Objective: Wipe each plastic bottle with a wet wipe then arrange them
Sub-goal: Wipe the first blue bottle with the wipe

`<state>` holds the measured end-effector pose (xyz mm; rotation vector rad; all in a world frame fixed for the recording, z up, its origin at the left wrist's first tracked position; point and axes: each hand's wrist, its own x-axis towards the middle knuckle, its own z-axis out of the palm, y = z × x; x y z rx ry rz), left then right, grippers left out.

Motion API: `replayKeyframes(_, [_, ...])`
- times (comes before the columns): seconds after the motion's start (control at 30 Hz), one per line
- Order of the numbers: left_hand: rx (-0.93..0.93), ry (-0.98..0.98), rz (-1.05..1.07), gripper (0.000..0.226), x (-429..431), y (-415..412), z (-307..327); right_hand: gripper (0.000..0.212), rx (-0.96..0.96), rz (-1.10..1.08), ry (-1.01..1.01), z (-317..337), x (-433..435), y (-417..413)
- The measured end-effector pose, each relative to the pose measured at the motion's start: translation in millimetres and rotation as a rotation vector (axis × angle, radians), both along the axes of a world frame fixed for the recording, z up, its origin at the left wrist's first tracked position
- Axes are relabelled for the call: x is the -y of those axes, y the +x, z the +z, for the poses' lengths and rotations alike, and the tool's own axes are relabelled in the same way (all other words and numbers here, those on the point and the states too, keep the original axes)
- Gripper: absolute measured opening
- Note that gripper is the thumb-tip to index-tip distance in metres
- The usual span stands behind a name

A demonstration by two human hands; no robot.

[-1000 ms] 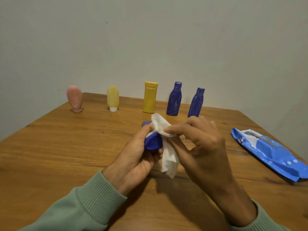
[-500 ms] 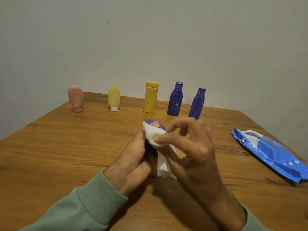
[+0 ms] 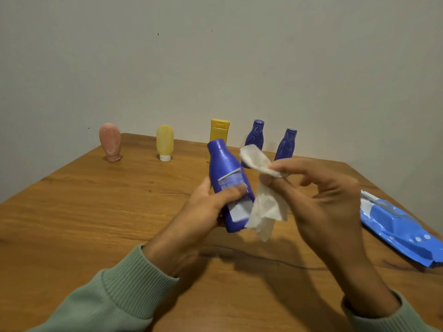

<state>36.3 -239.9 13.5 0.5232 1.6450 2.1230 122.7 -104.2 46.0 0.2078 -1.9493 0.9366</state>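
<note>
Dim, warm, even light. Soft shadows lie on the table toward six o'clock. The left hand shows slight motion blur.

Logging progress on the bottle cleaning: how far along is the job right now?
Looks done: five bottles stand in a row at the far edge of the table: pink bottle, pale yellow bottle, yellow bottle, two standing blue bottles. In hand: the left hand grips the held blue bottle; the right hand pinches the wet wipe beside it. Left: finish wiping it and, likely, stand it in the row.

Ribbed sage-green sleeves; bare hands
</note>
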Motion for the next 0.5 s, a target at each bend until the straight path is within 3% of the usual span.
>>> replayKeyframes(0.17, [-0.357,-0.228,-0.070,0.049,4,5,-4,0.017,0.048,0.023,-0.263,13,-10,8])
replayKeyframes(0.27, [-0.537,-0.348,-0.012,0.044,4,4,-9,0.019,0.057,0.098,-0.379,21,-10,12])
replayKeyframes(0.5, [-0.702,-0.442,0.063,0.043,3,9,-8,0.018,0.133,0.214,-0.403,26,-7,16])
